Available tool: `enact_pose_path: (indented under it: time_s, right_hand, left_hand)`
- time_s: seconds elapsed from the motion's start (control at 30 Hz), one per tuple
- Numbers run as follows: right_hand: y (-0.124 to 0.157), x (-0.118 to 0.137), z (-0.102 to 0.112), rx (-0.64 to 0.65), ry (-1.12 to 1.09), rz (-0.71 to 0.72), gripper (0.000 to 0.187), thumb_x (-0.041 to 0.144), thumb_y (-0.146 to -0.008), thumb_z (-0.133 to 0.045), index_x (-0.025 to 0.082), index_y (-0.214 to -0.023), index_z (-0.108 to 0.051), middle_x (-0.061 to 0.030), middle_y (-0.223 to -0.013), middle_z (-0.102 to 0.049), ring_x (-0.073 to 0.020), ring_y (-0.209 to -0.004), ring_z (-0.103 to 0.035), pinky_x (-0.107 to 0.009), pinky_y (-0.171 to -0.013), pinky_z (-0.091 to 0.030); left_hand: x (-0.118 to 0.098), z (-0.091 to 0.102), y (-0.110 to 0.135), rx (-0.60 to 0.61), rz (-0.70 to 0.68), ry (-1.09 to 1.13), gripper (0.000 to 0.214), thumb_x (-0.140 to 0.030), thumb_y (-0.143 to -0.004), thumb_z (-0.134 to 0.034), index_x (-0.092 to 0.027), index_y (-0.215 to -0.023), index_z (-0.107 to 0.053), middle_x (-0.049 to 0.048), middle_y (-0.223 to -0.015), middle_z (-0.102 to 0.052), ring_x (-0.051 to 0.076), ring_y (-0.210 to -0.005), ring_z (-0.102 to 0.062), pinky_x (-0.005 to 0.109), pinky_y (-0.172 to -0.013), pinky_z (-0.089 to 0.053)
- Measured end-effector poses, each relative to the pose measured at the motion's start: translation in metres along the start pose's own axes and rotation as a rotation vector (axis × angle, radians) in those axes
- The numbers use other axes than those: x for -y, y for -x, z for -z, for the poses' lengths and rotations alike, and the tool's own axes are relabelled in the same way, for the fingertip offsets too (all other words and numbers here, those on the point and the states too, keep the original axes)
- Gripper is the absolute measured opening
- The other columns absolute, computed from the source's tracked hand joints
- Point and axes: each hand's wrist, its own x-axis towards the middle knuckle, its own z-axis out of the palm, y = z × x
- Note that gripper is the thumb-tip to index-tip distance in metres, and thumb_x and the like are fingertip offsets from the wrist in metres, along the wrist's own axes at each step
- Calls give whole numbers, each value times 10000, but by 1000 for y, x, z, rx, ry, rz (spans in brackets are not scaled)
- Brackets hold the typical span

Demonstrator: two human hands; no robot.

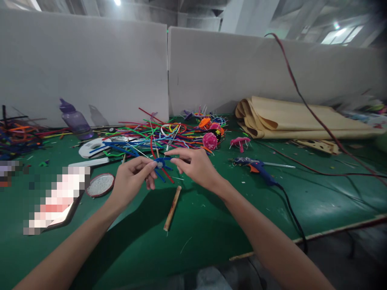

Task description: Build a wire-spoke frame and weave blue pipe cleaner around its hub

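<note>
Between my two hands is a small blue coil of pipe cleaner point(160, 162), with blue ends sticking out of it. My left hand point(136, 173) pinches the coil's left side between thumb and fingertips. At its right side, my right hand point(193, 165) grips a blue end with thumb and forefinger. Just below the hands, a short wooden stick point(172, 208) lies on the green table point(208, 241). Behind them spreads a tangled heap of coloured pipe cleaners point(142, 135).
A blue glue gun point(261, 171) with a black cord lies right. Finished pink pieces point(210, 141) sit behind. On the left are a purple bottle point(75, 119), a white tape roll point(93, 148), a round lid of white material point(100, 184) and a phone point(68, 201). Brown paper point(296, 119) lies folded back right.
</note>
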Motion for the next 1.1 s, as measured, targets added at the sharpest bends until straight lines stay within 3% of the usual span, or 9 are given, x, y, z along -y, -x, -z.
enact_pose_path:
  time_s: [0.17, 0.4, 0.53, 0.67, 0.83, 1.1]
  right_hand:
    - [1, 0, -2, 14, -29, -18, 263, 187, -836, -453, 193, -981, -671, 29, -536, -569, -89, -512, -501, -209, -543, -375]
    - [2, 2, -6, -35, 2, -14, 254, 152, -824, -449, 172, -905, -689, 22, -541, -581, -79, -492, -474, -201, -528, -350]
    - [3, 3, -7, -46, 21, 11, 257, 142, -823, -447, 178, -905, -688, 24, -554, -589, -75, -489, -464, -196, -527, -337]
    - [2, 2, -8, -56, 10, 42, 246, 128, -820, -453, 171, -880, -688, 21, -574, -599, -75, -515, -485, -191, -544, -339]
    - [2, 2, -9, -58, 24, 38, 237, 152, -827, -459, 174, -892, -686, 24, -565, -593, -72, -488, -464, -196, -528, -328]
    - [5, 2, -12, -91, 76, 30, 247, 155, -833, -451, 187, -905, -685, 24, -547, -575, -76, -484, -460, -204, -525, -314]
  left_hand:
    - [4, 0, -2, -6, 40, 47, 122, -281, -762, -605, -164, -731, -621, -4, -552, -596, 105, -397, -552, 201, -371, -413]
    - [2, 3, -6, 65, 203, 141, 167, -323, -714, -653, -180, -800, -635, -17, -530, -574, 93, -355, -497, 192, -328, -364]
    - [1, 3, -7, 19, 164, 63, 139, -315, -704, -668, -179, -726, -644, -40, -482, -490, 57, -371, -430, 154, -317, -269]
    - [3, 3, -8, -2, 152, 97, 144, -299, -663, -703, -185, -744, -669, -31, -539, -510, 43, -400, -390, 160, -316, -180]
    - [10, 3, -8, -56, 150, 114, 117, -287, -669, -697, -197, -744, -682, -46, -404, -467, 57, -362, -376, 182, -338, -193]
    - [11, 0, -7, -81, 127, 146, 98, -269, -671, -692, -184, -717, -678, -49, -395, -479, 54, -336, -364, 194, -341, -244]
